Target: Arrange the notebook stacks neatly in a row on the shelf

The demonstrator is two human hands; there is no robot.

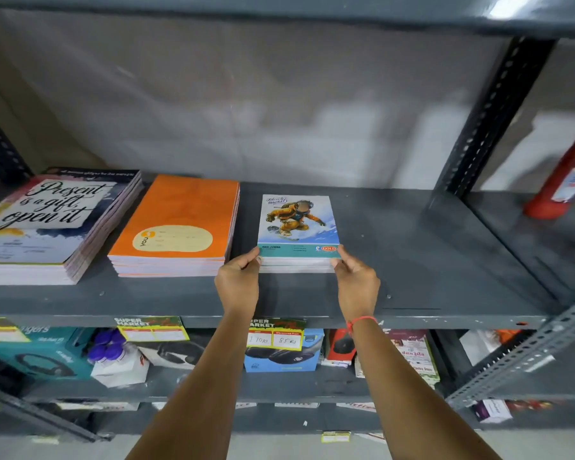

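- Three notebook stacks lie flat on the grey shelf [412, 260]: a lettered-cover stack [47, 224] at far left, an orange stack [176, 227] in the middle, and a smaller snowboarder-cover stack [297, 230] to the right.
- Both hands are on the snowboarder-cover stack. The left hand [238, 280] pinches its near-left corner; the right hand [356, 280] pinches its near-right corner.
- Fingers: on each hand the thumb lies on the top cover and the other fingers curl around the stack's front edge, closed on the stack. Whether they reach underneath cannot be told.
- Stack position: just right of the orange stack, with a narrow gap between them and not touching. Its front edge appears roughly level with the orange stack's front edge.
- Step in hand (judgement): squaring and seating this third stack in the row.
- To do it well: keep equal pressure at both corners so the notebooks do not fan. Push straight back or sideways without twisting. Match the front edge to the neighbours and keep an even gap.
- Risk: thin covers may slide on one another if only the top one is pushed.
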